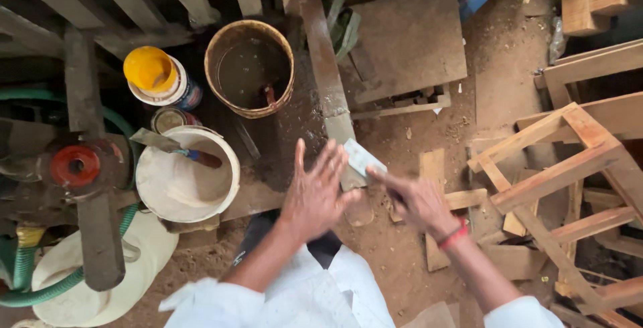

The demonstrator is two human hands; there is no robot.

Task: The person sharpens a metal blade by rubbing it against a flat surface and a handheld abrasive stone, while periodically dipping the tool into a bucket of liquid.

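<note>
Sawdust covers the floor (495,67) under me, with a bare wooden stool frame (569,160) on my right and a white bucket (187,174) holding a putty knife (175,148) on my left, beyond it a brown pail (249,67) and a yellow-lidded can (157,73). My left hand (315,191) is spread flat with its fingers wide, holding nothing, just beside the pale rectangular scraper blade (362,158). My right hand (415,201) is closed on that flat, light-grey blade above the floor.

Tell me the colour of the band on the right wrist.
Red; the wristband shows in the head view, just behind the right hand.
</note>
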